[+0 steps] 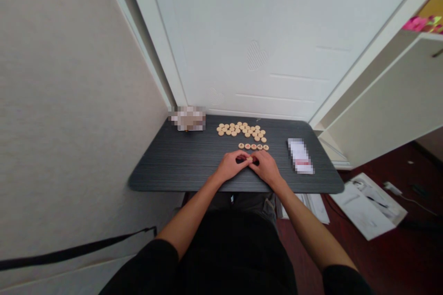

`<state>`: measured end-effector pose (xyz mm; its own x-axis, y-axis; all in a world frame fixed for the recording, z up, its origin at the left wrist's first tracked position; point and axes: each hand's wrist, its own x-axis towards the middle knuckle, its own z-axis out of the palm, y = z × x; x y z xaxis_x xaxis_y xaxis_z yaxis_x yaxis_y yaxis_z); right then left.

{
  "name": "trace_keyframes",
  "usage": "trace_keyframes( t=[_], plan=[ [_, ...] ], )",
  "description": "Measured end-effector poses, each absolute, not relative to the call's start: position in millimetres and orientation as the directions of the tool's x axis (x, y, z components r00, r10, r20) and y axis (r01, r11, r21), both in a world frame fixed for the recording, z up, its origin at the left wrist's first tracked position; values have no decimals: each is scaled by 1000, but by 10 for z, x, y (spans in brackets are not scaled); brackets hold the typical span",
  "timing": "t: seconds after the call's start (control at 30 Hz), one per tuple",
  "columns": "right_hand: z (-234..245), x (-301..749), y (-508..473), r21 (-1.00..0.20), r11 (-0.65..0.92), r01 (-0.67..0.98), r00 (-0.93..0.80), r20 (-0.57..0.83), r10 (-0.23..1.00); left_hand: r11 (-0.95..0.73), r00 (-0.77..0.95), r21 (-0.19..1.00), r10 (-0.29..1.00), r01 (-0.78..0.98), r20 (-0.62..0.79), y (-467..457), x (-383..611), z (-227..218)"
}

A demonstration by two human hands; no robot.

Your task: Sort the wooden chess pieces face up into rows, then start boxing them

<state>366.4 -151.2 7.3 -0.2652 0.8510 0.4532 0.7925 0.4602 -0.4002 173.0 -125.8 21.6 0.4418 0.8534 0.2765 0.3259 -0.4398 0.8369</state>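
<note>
My left hand (233, 165) and my right hand (266, 166) meet near the front of the dark table. Their thumbs and fingers close from both sides on a round wooden Chinese chess piece (249, 159), partly hidden by the fingertips. Just beyond it lies a straight row of several chess pieces (254, 146), face up, with red or dark marks. Farther back is a loose cluster of plain-looking chess pieces (234, 133), their marks not visible.
The dark wood-grain table (180, 166) stands against a white panel door (242, 78). A blurred bag-like item (188, 119) sits at its back left corner, a blurred white and red packet (300, 156) at the right. An open booklet (368, 205) lies on the floor.
</note>
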Motion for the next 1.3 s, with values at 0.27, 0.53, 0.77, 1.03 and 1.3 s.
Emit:
trace_keyframes(
  t=[0.27, 0.53, 0.77, 1.03, 1.3],
  plan=[
    [84, 3666, -1521, -319, 453, 833, -281, 460, 842, -461, 450, 803, 850, 378, 276, -1276, 1730, 270],
    [98, 3644, -1536, -275, 475, 836, -315, 468, 826, -434, 446, 824, 858, 364, 255, -1264, 1735, 249],
    [128, 3639, -1549, -293, 486, 823, -320, 467, 824, -421, 425, 844, 866, 332, 265, -1248, 1736, 227],
    [137, 3628, -1558, -316, 492, 811, -316, 471, 823, -419, 417, 851, 867, 315, 273, -1248, 1740, 232],
    [148, 3624, -1563, -321, 495, 807, -317, 472, 823, -418, 400, 858, 871, 298, 285, -1260, 1735, 243]
  ],
)
